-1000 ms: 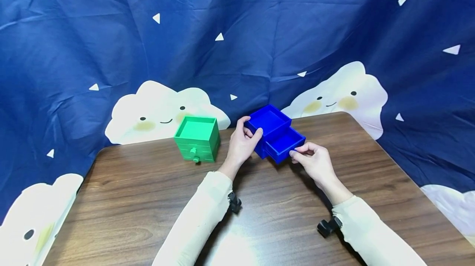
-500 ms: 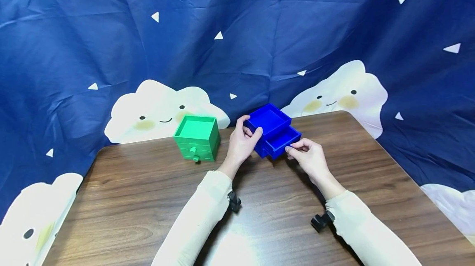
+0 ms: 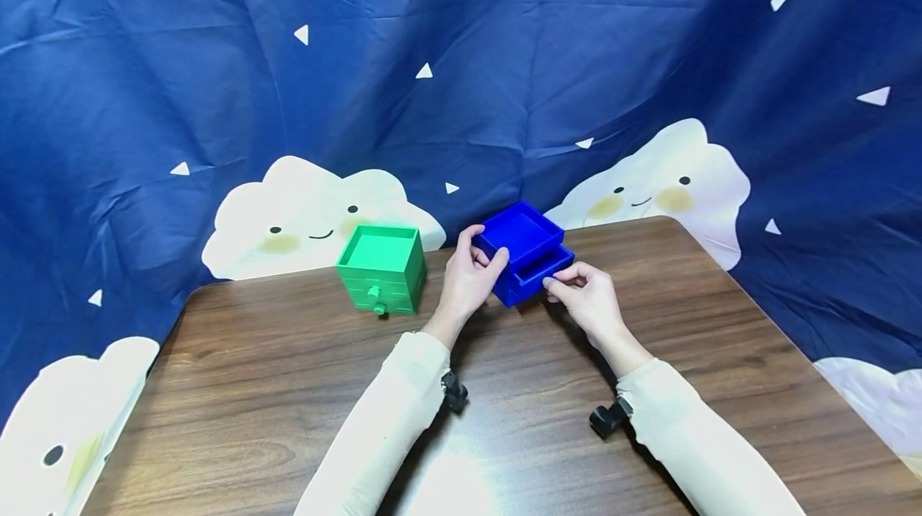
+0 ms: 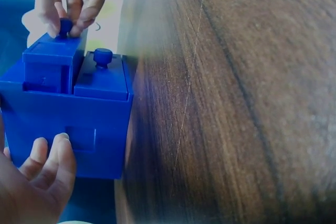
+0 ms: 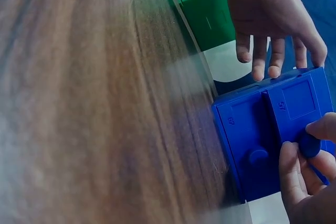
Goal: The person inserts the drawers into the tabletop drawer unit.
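Observation:
A small blue drawer box point(image 3: 522, 232) with a shallow recessed top stands at the back of the table, turned at an angle. My left hand point(image 3: 468, 280) grips it by the near left side, thumb at the front corner and fingers along the wall. The upper drawer point(image 3: 551, 266) is pulled part-way out. At its front, my right hand point(image 3: 592, 304) pinches the round knob point(image 5: 310, 144) between thumb and fingers. Below that, the lower drawer point(image 4: 102, 83) sits flush in the box, its own knob point(image 4: 103, 56) untouched.
To the left of the blue box stands a matching green drawer box point(image 3: 382, 252), both its drawers closed. Both are near the far edge of the brown wooden table point(image 3: 288, 388). Behind it hangs a dark blue cloth point(image 3: 461, 60) with cloud and triangle prints.
My right hand has moved leftward with the knob, sliding the blue upper drawer further into the box. The left hand keeps its grip in the same place, and the green box stays put.

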A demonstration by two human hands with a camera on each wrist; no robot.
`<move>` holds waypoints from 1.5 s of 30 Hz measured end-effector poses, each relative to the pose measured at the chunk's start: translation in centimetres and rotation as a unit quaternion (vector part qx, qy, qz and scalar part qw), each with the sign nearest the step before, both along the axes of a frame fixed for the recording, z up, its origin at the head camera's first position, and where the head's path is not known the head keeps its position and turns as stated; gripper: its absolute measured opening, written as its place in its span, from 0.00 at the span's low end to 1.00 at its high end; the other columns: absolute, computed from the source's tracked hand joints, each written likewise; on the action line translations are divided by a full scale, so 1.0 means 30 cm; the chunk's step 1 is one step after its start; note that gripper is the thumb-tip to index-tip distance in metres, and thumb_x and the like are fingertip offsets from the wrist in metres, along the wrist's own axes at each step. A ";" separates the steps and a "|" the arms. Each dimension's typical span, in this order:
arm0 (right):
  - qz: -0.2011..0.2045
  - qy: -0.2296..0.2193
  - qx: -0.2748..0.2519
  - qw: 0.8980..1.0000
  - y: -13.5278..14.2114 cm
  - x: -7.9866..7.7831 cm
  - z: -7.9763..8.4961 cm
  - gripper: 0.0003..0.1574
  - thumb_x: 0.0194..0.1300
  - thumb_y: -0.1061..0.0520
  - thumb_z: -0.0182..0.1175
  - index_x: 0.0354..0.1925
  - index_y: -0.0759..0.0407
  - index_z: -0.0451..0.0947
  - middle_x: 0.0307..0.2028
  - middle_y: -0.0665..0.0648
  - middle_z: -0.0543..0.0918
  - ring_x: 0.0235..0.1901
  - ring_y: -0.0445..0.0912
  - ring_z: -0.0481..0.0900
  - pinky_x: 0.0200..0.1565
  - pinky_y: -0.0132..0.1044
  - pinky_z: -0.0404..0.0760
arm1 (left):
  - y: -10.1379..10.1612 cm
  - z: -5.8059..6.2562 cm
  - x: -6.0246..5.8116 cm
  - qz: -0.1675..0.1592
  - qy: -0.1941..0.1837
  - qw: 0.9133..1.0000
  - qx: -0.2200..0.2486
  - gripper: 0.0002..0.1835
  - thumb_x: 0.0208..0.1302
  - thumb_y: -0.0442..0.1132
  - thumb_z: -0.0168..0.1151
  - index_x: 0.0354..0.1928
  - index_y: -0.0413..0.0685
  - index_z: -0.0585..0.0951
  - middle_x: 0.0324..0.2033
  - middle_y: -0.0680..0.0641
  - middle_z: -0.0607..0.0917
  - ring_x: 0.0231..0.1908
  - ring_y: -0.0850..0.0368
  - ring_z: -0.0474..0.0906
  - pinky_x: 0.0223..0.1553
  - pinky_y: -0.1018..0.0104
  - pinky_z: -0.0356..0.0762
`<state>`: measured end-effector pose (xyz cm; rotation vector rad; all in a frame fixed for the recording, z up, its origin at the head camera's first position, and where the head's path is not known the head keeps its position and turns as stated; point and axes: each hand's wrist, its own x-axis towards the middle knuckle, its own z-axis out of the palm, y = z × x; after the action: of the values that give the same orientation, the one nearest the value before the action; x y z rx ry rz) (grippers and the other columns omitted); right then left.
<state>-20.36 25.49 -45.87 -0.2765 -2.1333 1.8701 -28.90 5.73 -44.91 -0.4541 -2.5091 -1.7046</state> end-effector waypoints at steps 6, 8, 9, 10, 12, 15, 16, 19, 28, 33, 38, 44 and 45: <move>-0.001 0.004 0.017 1.000 -0.002 -0.012 0.004 0.07 0.66 0.70 0.70 0.39 0.71 0.80 0.24 0.43 0.85 0.24 0.34 0.85 0.35 0.29 0.87 | 0.000 0.007 -0.002 0.005 0.003 1.000 -0.006 0.33 0.71 0.56 0.67 0.74 0.58 0.72 0.37 0.46 0.81 0.35 0.57 0.76 0.41 0.64 0.75; -0.004 0.004 0.029 1.000 -0.003 -0.015 0.005 0.07 0.66 0.70 0.70 0.39 0.71 0.80 0.24 0.42 0.85 0.24 0.35 0.86 0.34 0.29 0.86 | 0.000 0.008 -0.002 0.006 0.004 1.000 -0.008 0.33 0.70 0.56 0.67 0.74 0.58 0.72 0.37 0.46 0.81 0.35 0.57 0.76 0.41 0.64 0.75; -0.006 0.004 0.034 0.999 -0.002 -0.018 0.004 0.07 0.66 0.70 0.70 0.39 0.71 0.80 0.23 0.42 0.85 0.24 0.36 0.86 0.34 0.28 0.85 | 0.001 0.008 -0.003 0.006 0.004 1.000 -0.010 0.33 0.70 0.56 0.67 0.74 0.58 0.72 0.37 0.46 0.81 0.35 0.57 0.76 0.41 0.64 0.75; -0.009 0.003 0.040 0.999 -0.002 -0.020 0.003 0.07 0.66 0.69 0.70 0.39 0.71 0.81 0.23 0.42 0.85 0.23 0.36 0.86 0.33 0.28 0.84 | 0.002 0.007 -0.003 0.007 0.003 1.000 -0.012 0.33 0.70 0.56 0.67 0.74 0.58 0.72 0.37 0.45 0.81 0.35 0.57 0.76 0.41 0.64 0.75; -0.009 0.001 0.044 0.999 -0.001 -0.023 0.001 0.07 0.67 0.69 0.70 0.40 0.72 0.81 0.23 0.43 0.85 0.24 0.36 0.86 0.33 0.28 0.85 | 0.003 0.007 -0.002 0.008 0.002 1.000 -0.015 0.33 0.70 0.56 0.67 0.73 0.58 0.72 0.38 0.45 0.81 0.35 0.57 0.76 0.41 0.64 0.76; -0.009 -0.001 0.039 0.999 -0.003 -0.029 0.002 0.08 0.67 0.69 0.71 0.41 0.73 0.81 0.24 0.44 0.85 0.24 0.36 0.86 0.33 0.27 0.85 | 0.004 0.008 0.000 0.011 0.001 1.000 -0.018 0.33 0.70 0.56 0.67 0.73 0.58 0.72 0.38 0.45 0.82 0.35 0.57 0.76 0.41 0.64 0.75; -0.008 0.000 0.039 0.999 -0.005 -0.031 0.003 0.09 0.67 0.69 0.71 0.41 0.74 0.81 0.24 0.44 0.85 0.24 0.36 0.86 0.33 0.28 0.85 | 0.004 0.009 0.000 0.012 0.001 1.000 -0.019 0.33 0.70 0.56 0.67 0.73 0.58 0.72 0.38 0.45 0.82 0.35 0.57 0.76 0.41 0.64 0.75; -0.006 -0.002 0.038 0.999 -0.011 -0.040 0.007 0.12 0.67 0.68 0.71 0.44 0.75 0.81 0.26 0.46 0.86 0.24 0.35 0.85 0.33 0.28 0.85 | 0.003 0.014 0.001 0.014 0.002 1.000 -0.020 0.33 0.70 0.55 0.67 0.73 0.57 0.72 0.38 0.44 0.82 0.35 0.56 0.76 0.41 0.63 0.75; 0.004 -0.008 0.029 1.000 -0.012 -0.075 0.004 0.13 0.67 0.67 0.71 0.46 0.75 0.81 0.26 0.46 0.86 0.24 0.34 0.85 0.34 0.30 0.87 | 0.007 0.023 0.007 0.015 0.000 0.999 -0.030 0.32 0.71 0.55 0.67 0.73 0.57 0.72 0.38 0.44 0.82 0.35 0.56 0.76 0.40 0.63 0.75; -0.003 -0.010 0.033 0.999 -0.015 -0.080 0.007 0.12 0.67 0.67 0.71 0.45 0.74 0.81 0.24 0.44 0.85 0.23 0.35 0.84 0.33 0.30 0.87 | 0.011 0.027 0.015 0.008 -0.003 1.000 -0.027 0.33 0.71 0.55 0.67 0.73 0.55 0.72 0.39 0.41 0.83 0.35 0.55 0.76 0.39 0.63 0.75; 0.005 -0.014 0.031 0.999 -0.022 -0.091 0.013 0.12 0.67 0.66 0.71 0.44 0.74 0.81 0.25 0.44 0.85 0.24 0.34 0.84 0.35 0.31 0.88 | 0.005 0.029 0.012 0.011 -0.003 1.000 -0.025 0.32 0.70 0.55 0.67 0.72 0.55 0.72 0.38 0.42 0.82 0.35 0.55 0.76 0.39 0.64 0.75; 0.021 -0.015 0.027 0.999 -0.027 -0.101 0.016 0.14 0.68 0.65 0.72 0.45 0.74 0.81 0.26 0.47 0.86 0.25 0.35 0.86 0.37 0.33 0.90 | -0.008 0.029 0.004 0.015 -0.004 1.000 -0.026 0.32 0.71 0.55 0.67 0.73 0.55 0.72 0.38 0.43 0.81 0.35 0.55 0.76 0.39 0.64 0.75; 0.024 -0.017 0.026 0.999 -0.025 -0.099 0.015 0.14 0.68 0.65 0.71 0.46 0.75 0.80 0.27 0.47 0.87 0.26 0.36 0.86 0.37 0.33 0.90 | -0.008 0.027 0.003 0.014 -0.005 0.999 -0.028 0.33 0.71 0.55 0.67 0.73 0.56 0.72 0.38 0.44 0.81 0.35 0.56 0.76 0.39 0.64 0.75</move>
<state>-23.32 24.74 -45.42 -0.2495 -2.2251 1.8461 -28.80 5.49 -44.09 -0.4121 -2.5632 -1.6355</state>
